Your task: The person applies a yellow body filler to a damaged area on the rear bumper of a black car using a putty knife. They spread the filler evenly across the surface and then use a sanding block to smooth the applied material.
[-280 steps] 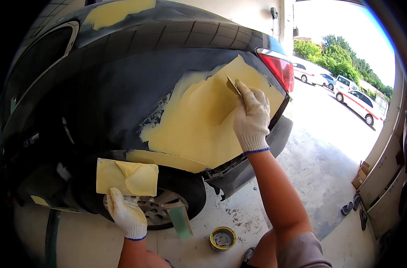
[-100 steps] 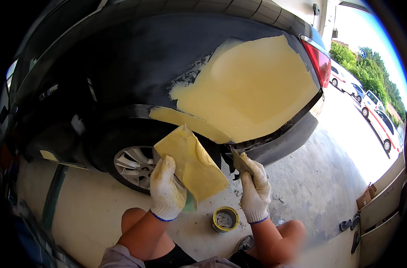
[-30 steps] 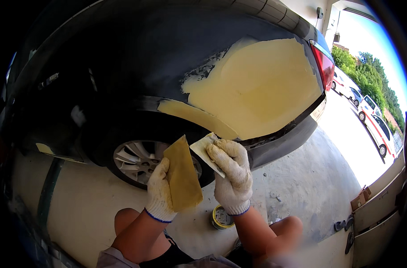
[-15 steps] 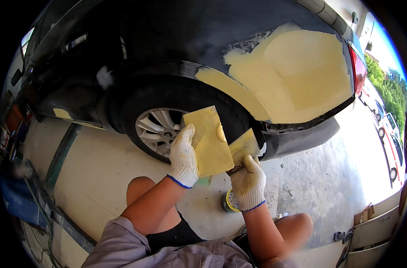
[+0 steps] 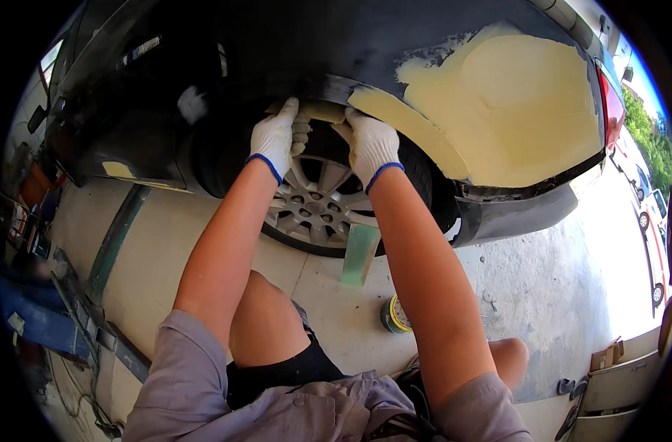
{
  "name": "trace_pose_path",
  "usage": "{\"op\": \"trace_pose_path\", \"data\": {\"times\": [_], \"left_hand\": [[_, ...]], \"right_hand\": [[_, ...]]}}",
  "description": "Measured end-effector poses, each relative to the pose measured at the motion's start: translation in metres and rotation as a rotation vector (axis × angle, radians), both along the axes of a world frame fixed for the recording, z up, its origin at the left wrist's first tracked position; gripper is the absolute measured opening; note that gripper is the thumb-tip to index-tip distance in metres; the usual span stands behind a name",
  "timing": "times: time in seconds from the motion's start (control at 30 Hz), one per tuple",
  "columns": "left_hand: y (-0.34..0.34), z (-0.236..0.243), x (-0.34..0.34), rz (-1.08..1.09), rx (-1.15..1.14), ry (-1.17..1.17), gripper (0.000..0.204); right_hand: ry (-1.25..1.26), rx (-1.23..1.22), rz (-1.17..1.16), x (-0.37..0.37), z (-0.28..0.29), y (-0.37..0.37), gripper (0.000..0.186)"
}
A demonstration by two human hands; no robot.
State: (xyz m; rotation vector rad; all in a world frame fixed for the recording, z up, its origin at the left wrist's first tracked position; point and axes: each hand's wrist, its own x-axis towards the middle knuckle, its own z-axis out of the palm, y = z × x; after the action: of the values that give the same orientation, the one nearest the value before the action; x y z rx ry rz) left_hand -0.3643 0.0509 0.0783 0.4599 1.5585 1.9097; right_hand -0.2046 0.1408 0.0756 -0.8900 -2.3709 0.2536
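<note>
My left hand [image 5: 275,141] and my right hand [image 5: 369,146], in white gloves, are closed at the wheel arch of the black car [image 5: 277,51], above the silver wheel rim [image 5: 317,210]. Between their fingertips a yellow-coated plate [image 5: 320,113], mostly hidden, lies edge-on along the arch. My left hand grips it; what my right hand holds is hidden by its fingers. Yellow filler [image 5: 520,110] covers the rear quarter panel and a curved strip [image 5: 406,121] along the arch, right of my hands.
A green sheet [image 5: 359,254] is before the tyre, and a yellow-rimmed can [image 5: 395,315] stands near my right forearm. Equipment and a blue object [image 5: 45,317] crowd the left; sandals [image 5: 566,387], a cardboard box [image 5: 607,355] and a cabinet [image 5: 620,387] are at right.
Both hands have risen from in front of the wheel to the arch, and the yellow boards have turned mostly out of sight. The view has shifted toward the car's front.
</note>
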Motion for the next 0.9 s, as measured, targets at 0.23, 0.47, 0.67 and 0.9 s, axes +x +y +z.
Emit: {"op": "trace_pose_path", "data": {"times": [0.23, 0.47, 0.67, 0.9], "left_hand": [[0.004, -0.003, 0.008, 0.069, -0.055, 0.313, 0.057], [0.005, -0.277, 0.071, -0.216, -0.337, 0.026, 0.050], [0.043, -0.395, 0.086, -0.739, -0.718, 0.386, 0.065], [0.026, -0.385, 0.138, -0.723, -0.905, 0.667, 0.050]], "right_hand": [[0.362, 0.011, -0.214, 0.001, -0.029, 0.047, 0.037], [0.718, -0.628, -0.129, 0.104, -0.156, -0.072, 0.064], [0.256, -0.938, -0.250, 0.222, -0.222, -0.140, 0.066], [0.280, -0.882, -0.440, 0.251, -0.279, -0.108, 0.070]]}}
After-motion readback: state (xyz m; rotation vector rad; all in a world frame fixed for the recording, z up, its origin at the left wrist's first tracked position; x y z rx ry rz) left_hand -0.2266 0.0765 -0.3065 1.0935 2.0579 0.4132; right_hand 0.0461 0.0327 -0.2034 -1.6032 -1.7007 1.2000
